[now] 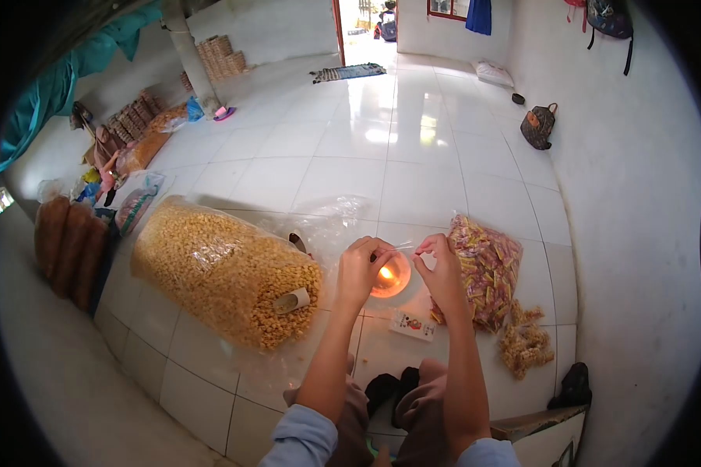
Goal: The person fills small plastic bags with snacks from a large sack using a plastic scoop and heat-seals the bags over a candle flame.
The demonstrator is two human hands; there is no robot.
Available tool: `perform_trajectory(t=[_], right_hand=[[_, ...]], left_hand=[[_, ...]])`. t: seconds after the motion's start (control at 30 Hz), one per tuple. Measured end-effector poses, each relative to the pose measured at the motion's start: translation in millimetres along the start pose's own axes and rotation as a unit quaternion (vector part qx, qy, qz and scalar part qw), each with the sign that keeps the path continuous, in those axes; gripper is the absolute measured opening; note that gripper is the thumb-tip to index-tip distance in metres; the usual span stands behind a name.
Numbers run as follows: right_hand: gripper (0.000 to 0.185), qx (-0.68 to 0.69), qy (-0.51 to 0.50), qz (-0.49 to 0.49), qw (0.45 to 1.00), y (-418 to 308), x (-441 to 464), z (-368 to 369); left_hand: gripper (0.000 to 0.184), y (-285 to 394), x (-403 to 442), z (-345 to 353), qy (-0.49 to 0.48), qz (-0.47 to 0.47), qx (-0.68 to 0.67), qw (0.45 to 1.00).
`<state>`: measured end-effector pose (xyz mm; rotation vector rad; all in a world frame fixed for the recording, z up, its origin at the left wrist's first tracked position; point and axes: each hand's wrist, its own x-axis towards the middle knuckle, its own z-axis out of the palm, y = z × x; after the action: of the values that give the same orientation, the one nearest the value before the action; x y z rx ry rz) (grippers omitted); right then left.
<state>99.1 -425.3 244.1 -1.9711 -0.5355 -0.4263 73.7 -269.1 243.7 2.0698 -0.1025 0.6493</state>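
Observation:
My left hand (361,268) pinches one end of a thin clear strip, which looks like the edge of a small plastic bag (401,247). My right hand (442,272) has its fingertips closed at the strip's other end. Just below and between the hands, a small flame burns in a round orange-lit lamp (396,285) on the floor. To the left lies a large clear sack of yellow puffed snacks (210,265), with a scoop (291,301) in its mouth. Beside my right hand is a bag of small red and yellow packets (487,272).
A white printed box (413,325) sits near the lamp. Bunched snack packs (526,342) lie at the right. Tall brown-filled bags (70,249) stand at far left, where a person (105,156) sits beyond. A backpack (538,126) leans on the right wall.

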Motion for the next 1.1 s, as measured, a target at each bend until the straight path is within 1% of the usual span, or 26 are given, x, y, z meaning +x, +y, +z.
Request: perform_trajectory(t=[0.07,0.17,0.23,0.3,0.37,0.43,0.47,0.53,0.57,0.6,0.63,0.73,0.8,0.83,0.9,0.93,1.0,1.03,1.07,1.1], right_hand=[[0.023,0.013,-0.003,0.013,1.0,0,-1,-1],[0.018,-0.025,-0.007,-0.003,1.0,-1,1,-3],[0.01,-0.082,-0.024,-0.084,0.993,-1,2,-4],[0.009,-0.057,-0.034,-0.08,0.995,-9,1,-2],[0.01,-0.033,-0.043,-0.075,0.996,-8,0,2],[0.02,0.101,-0.105,0.052,0.988,7,-2,7],[0.02,0.102,-0.107,0.052,0.988,13,-4,7],[0.026,0.188,-0.142,0.116,0.965,18,-1,7],[0.026,0.188,-0.142,0.114,0.965,19,0,8],[0.026,0.194,-0.156,0.136,0.959,13,1,5],[0.026,0.201,-0.171,0.159,0.951,11,2,4],[0.025,0.228,-0.177,0.155,0.945,16,2,6],[0.024,0.242,-0.183,0.159,0.94,16,1,4],[0.023,0.255,-0.189,0.16,0.935,16,1,2],[0.023,0.261,-0.18,0.167,0.934,11,2,-2],[0.023,0.269,-0.171,0.174,0.932,10,2,-5],[0.023,0.253,-0.174,0.17,0.937,14,4,-12],[0.023,0.237,-0.178,0.164,0.941,17,4,-17],[0.023,0.238,-0.179,0.166,0.94,21,3,-23],[0.023,0.226,-0.184,0.162,0.943,25,3,-30]], left_hand=[[0.008,0,0,0,-0.008,-0.003,-0.005,1.0],[0.008,1,-1,-4,-0.021,-0.005,-0.007,1.0],[0.009,-1,-2,-5,-0.028,-0.008,-0.003,1.0],[0.01,-3,-3,-7,-0.027,0.015,0.024,0.999],[0.01,-3,-3,-9,-0.032,0.025,0.013,0.999],[0.01,-1,-4,-11,-0.037,0.034,0.001,0.999],[0.012,1,-4,-14,-0.053,0.037,0.01,0.998],[0.013,1,-3,-17,-0.065,0.045,0.021,0.997],[0.014,-1,-3,-18,-0.06,0.066,0.018,0.996],[0.015,-2,-3,-18,-0.057,0.086,0.015,0.995],[0.015,-3,-3,-19,-0.057,0.085,0.014,0.995],[0.013,-11,-2,-21,-0.075,0.064,0.011,0.995],[0.028,-14,-1,-22,-0.069,0.094,0.004,0.993],[0.028,-12,-1,-23,-0.068,0.094,0.003,0.993],[0.042,-6,-2,-23,-0.073,0.188,0.07,0.977],[0.042,-10,-4,-19,-0.073,0.188,0.069,0.977],[0.051,-21,-9,-14,-0.11,0.123,0.079,0.983],[0.051,-25,-10,-18,-0.111,0.12,0.079,0.983],[0.048,-31,-8,-28,-0.176,0.015,0.033,0.984],[0.046,-34,-7,-37,-0.238,-0.09,-0.013,0.967]])
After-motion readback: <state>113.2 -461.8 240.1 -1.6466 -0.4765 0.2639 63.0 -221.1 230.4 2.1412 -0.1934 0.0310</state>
